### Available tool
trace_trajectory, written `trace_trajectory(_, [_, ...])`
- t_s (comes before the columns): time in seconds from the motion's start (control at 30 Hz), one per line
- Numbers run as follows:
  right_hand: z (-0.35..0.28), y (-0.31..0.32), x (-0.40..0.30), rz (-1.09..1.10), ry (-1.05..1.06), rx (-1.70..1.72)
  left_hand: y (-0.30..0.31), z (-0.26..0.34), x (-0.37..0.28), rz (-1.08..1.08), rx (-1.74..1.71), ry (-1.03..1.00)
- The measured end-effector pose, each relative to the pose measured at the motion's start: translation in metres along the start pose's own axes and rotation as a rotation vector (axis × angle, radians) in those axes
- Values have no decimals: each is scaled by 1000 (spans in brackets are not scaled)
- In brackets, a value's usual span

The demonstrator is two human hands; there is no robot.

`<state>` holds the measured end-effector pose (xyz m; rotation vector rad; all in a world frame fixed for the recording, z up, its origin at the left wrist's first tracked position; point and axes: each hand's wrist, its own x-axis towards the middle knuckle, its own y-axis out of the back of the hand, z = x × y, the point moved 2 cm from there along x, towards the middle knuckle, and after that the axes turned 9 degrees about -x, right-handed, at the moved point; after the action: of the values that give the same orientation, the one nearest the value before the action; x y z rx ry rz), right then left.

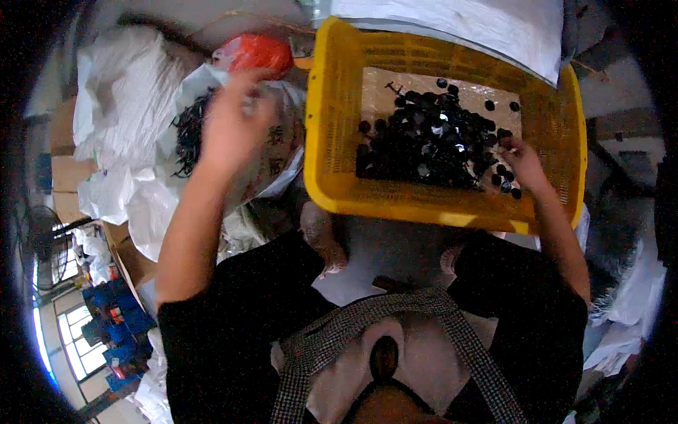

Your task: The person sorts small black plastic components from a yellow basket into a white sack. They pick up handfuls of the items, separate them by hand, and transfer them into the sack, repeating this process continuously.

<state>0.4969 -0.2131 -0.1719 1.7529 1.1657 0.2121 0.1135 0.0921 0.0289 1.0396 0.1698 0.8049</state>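
Observation:
A yellow plastic crate (pixel 312 132) stands before me, with many small round black parts (pixel 424 138) heaped on a brown sheet (pixel 381 90) in it. Inside the crate's right side is my right hand (pixel 524 164), its fingertips bent against black parts at the heap's edge; whether it grips one is unclear. My left hand (pixel 241 119) is blurred by motion over an open white woven sack (pixel 288 177) left of the crate. Thin black plastic pieces (pixel 190 135) fill part of the sack's mouth. The blur hides whether anything is between the left fingers.
A red plastic bag (pixel 259 53) lies beyond my left hand. White sacks (pixel 127 90) and cardboard boxes (pixel 71 180) crowd the left. Another white sack (pixel 450 21) overhangs the crate's far rim. Blue items (pixel 114 328) are stacked near a window (pixel 82 342); more white sacking (pixel 625 302) lies at right.

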Motion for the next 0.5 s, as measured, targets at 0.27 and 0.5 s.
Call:
trace_trajectory(0.27, [-14,-25,5,-537,163,-165,-340,38,30,-678,-134,-351])
trace_trajectory(0.5, [-12,-27,-7,-506,220,-233,-458,39,25,-702,164,-155])
